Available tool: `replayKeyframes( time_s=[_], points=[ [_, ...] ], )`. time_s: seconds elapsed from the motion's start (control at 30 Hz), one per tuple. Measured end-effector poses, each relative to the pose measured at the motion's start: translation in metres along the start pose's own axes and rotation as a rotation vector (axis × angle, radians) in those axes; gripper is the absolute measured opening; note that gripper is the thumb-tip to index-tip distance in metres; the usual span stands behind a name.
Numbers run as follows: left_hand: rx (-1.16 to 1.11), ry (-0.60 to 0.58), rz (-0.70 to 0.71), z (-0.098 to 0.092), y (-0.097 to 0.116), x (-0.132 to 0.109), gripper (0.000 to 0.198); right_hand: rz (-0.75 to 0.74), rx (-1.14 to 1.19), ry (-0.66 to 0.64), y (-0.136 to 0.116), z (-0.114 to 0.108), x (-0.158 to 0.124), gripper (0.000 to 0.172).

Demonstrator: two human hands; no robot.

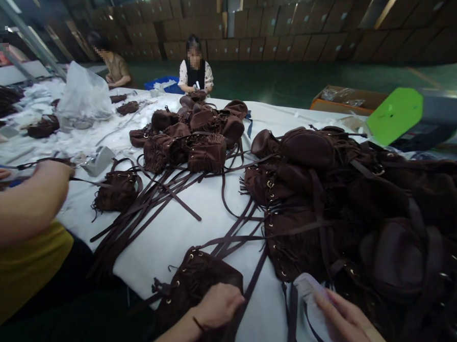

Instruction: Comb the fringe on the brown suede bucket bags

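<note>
A dark brown fringed drawstring bag point(193, 275) with gold eyelets lies at the table's near edge. My left hand point(222, 305) rests over its right side, fingers curled closed on it. What lies under those fingers is hidden. In my right hand point(345, 315), a thin whitish, translucent piece point(310, 289) is pinched between thumb and fingers; its exact kind is unclear. Dark straps hang just left of it. Beside my right hand rises a large heap of similar brown bags point(306, 187), with fringes, eyelets and long straps.
A second bag pile point(196, 132) and loose straps point(138, 211) cover the table's middle. On the left, a co-worker's arm point(27, 202) reaches over a smaller bag point(118, 189). Two people sit beyond. A green-and-grey machine point(398, 116) and an open carton point(347, 101) stand right.
</note>
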State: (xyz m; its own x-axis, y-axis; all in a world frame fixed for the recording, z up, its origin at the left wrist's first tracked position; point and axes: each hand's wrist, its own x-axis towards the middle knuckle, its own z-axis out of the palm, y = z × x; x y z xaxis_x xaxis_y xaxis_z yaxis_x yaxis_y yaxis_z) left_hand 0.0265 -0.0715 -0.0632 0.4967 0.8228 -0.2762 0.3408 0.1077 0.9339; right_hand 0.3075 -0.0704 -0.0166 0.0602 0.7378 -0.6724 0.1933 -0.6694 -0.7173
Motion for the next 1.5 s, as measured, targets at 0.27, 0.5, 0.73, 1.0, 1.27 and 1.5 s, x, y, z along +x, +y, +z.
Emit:
replayKeyframes(
  time_s=[0.27,0.5,0.73,1.0,1.27,1.5],
  points=[
    [-0.217,0.639,-0.319,-0.108,0.000,-0.011,0.034,-0.139,-0.182,0.081,0.049,0.053,0.015,0.058],
    [-0.628,0.188,-0.679,-0.119,-0.071,-0.041,0.042,-0.403,-0.409,0.092,0.057,0.068,0.015,0.044],
    [-0.818,0.441,-0.446,-0.078,0.001,-0.041,0.050,-0.881,-0.651,0.138,-0.008,0.105,-0.024,0.027],
    [-0.607,0.845,-0.350,-0.045,0.033,-0.045,0.062,-1.206,-1.211,0.377,0.004,0.159,-0.006,0.044],
    [-0.517,0.918,-0.467,-0.040,0.021,-0.055,0.047,-0.809,-1.339,0.363,0.026,0.090,0.046,0.055],
    [-0.606,0.911,-0.539,-0.070,0.033,-0.058,0.034,-0.482,-0.952,0.536,0.025,0.004,0.050,0.037]
  ],
)
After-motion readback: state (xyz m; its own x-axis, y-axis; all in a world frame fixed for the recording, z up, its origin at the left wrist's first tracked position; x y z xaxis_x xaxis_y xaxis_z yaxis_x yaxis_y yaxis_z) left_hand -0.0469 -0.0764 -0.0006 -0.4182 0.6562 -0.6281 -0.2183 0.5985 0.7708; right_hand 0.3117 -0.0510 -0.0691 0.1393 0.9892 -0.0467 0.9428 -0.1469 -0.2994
